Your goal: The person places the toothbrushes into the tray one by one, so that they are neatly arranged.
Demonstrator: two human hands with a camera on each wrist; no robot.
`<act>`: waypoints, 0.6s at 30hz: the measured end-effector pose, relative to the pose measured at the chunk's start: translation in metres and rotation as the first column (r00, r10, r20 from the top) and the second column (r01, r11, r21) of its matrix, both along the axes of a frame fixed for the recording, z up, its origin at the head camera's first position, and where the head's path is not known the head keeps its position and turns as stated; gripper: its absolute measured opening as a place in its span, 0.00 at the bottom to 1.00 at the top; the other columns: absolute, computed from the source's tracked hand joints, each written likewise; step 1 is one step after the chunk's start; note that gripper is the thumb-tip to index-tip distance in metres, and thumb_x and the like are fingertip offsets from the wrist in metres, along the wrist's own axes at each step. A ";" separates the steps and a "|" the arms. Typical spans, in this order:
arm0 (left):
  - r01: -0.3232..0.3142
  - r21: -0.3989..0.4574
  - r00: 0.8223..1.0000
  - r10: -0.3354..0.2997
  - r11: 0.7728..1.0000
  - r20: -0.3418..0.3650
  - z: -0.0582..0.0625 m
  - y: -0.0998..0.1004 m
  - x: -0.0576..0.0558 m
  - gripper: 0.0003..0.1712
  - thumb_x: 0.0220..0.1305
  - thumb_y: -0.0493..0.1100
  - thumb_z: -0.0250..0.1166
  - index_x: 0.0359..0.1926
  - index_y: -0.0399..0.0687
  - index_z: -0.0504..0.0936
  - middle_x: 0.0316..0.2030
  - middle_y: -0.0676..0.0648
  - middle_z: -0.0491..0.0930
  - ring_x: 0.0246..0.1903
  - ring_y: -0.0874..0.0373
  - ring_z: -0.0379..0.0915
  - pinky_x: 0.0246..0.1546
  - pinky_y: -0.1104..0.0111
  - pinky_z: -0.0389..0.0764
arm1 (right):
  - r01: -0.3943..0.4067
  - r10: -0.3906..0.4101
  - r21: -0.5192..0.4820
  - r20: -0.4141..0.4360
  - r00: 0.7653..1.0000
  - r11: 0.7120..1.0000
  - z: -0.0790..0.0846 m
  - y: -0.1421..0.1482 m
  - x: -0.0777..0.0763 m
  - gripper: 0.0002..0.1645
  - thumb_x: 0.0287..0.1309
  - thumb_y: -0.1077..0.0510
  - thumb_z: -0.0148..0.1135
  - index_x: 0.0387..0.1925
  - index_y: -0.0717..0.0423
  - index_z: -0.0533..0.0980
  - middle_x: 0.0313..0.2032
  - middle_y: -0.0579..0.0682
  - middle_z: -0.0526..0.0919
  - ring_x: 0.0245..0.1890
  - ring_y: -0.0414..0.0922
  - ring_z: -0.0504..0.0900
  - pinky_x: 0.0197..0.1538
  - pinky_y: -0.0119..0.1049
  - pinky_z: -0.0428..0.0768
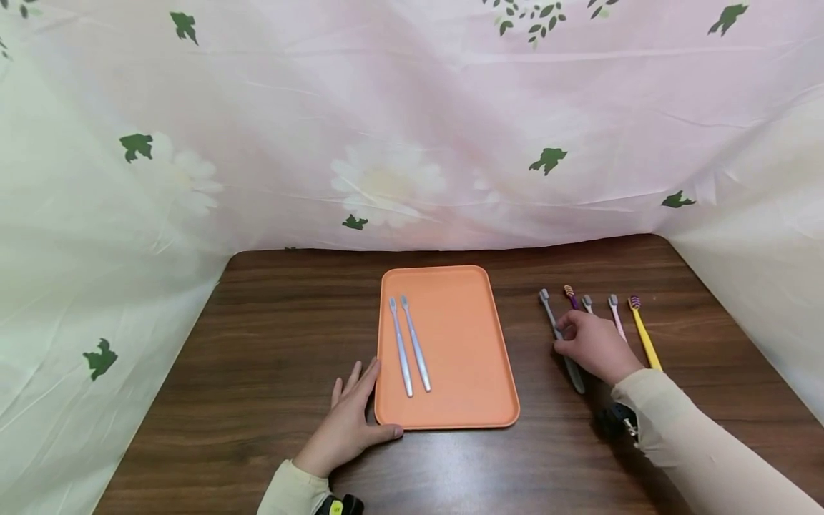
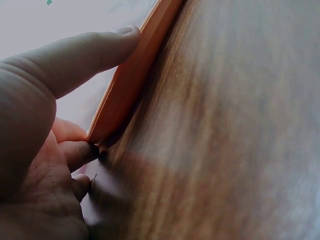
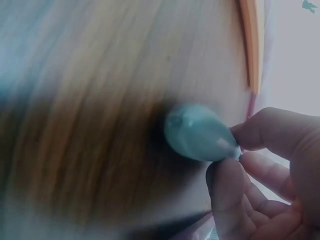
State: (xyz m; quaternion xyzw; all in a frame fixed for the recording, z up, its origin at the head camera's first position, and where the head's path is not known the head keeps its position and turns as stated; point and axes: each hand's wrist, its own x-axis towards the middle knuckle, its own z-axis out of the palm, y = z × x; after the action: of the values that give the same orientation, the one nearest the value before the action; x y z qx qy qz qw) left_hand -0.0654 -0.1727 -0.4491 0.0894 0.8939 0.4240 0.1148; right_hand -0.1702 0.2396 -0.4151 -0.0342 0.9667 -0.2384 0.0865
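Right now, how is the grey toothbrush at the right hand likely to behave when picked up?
The grey toothbrush is probably stiff: it looks straight along its length. Being so slim, it is likely light. Its rounded handle end shines in the right wrist view, so it might be slightly slippery in the pinch of the right hand.

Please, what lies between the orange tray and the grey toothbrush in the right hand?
In the head view, only a bare strip of the brown table lies between the orange tray and the grey toothbrush that the right hand pinches.
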 end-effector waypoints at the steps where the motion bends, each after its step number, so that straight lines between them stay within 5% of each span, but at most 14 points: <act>1: 0.001 0.001 1.000 -0.001 1.000 0.001 0.001 0.000 0.000 0.65 0.48 0.53 0.82 0.78 0.39 0.53 0.76 0.37 0.55 0.77 0.39 0.35 0.72 0.41 0.26 | -0.002 0.002 -0.006 -0.009 1.000 1.000 0.000 -0.002 0.000 0.18 0.54 0.57 0.72 0.43 0.64 0.78 0.33 0.56 0.84 0.28 0.46 0.80 0.30 0.40 0.79; 18: 0.005 0.001 1.000 -0.005 1.000 0.003 0.001 0.000 0.000 0.65 0.48 0.53 0.81 0.78 0.39 0.53 0.76 0.38 0.54 0.77 0.39 0.35 0.71 0.40 0.26 | -0.041 0.027 -0.106 -0.132 0.991 0.993 0.004 -0.040 0.004 0.12 0.54 0.59 0.71 0.39 0.61 0.81 0.28 0.48 0.82 0.25 0.41 0.76 0.28 0.36 0.75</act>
State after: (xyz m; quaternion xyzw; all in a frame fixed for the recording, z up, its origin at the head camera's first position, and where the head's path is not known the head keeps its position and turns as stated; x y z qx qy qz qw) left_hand -0.0654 -0.1726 -0.4482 0.0913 0.8933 0.4241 0.1172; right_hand -0.1658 0.1994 -0.4114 -0.0709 0.9551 -0.2866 0.0251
